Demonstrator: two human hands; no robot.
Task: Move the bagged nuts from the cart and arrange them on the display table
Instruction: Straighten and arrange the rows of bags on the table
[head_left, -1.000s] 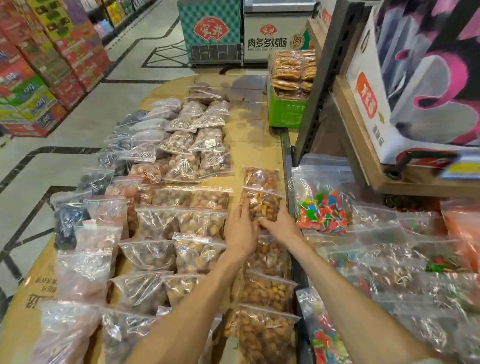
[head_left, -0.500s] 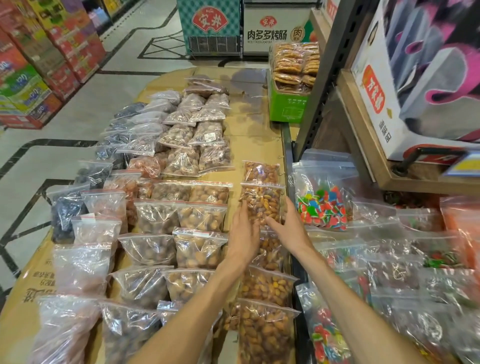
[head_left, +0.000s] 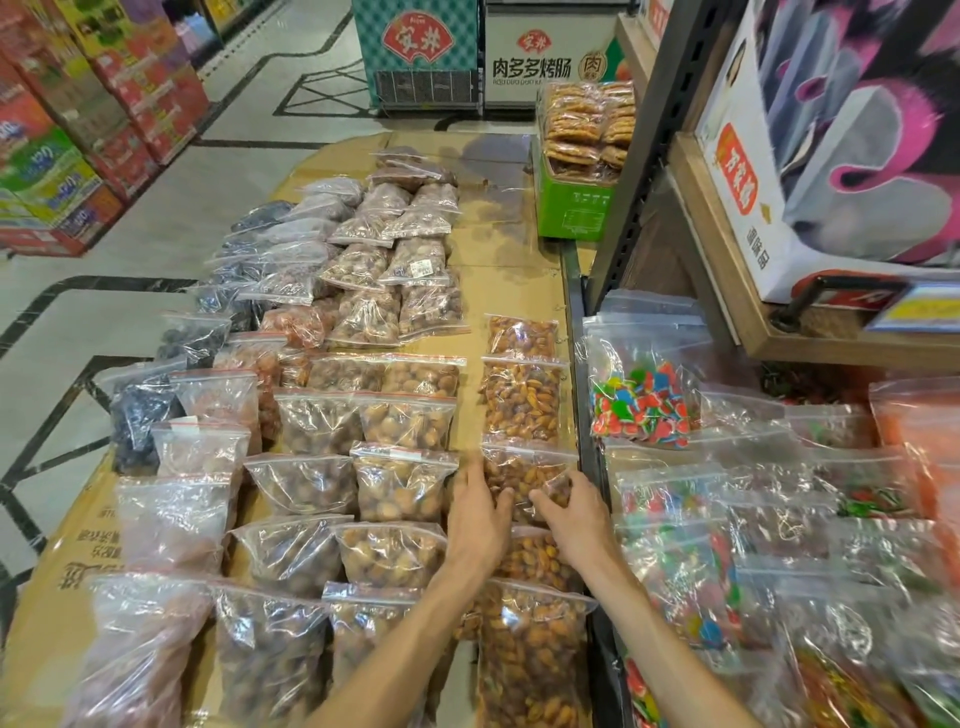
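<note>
- Both hands have dropped back toward the person since a second ago. They were up on the second clear zip bag of orange-brown nuts (head_left: 522, 400) in the right-hand column, and now they're on the third bag of nuts (head_left: 524, 480), one row nearer.
- Left hand (head_left: 480, 512) lies along the left edge of that third bag, fingers mostly straight and pressing or nudging it, not wrapped around it as far as I can see.
- Right hand (head_left: 574, 512) is on the bag's lower right corner with fingers curled over the plastic. Looks like a light grip, but I can't tell how firm.
- That second bag now sits flat and untouched, lined up under the small far bag of the same nuts (head_left: 522, 336), so my guess is it's placed and done.
- The column runs along the right edge of the cardboard-covered worktop (head_left: 511, 249), just beside the dark metal rail (head_left: 582, 395). More bags of the same nuts overlap below the hands.
- For the task: this reads as straightening the row bag by bag, and the table is already well filled. No cart in view, so I can't say how many bags are left.
- Clear bags of bright mixed candy (head_left: 644, 405) fill the next section to the right, apart from the nuts.
</note>
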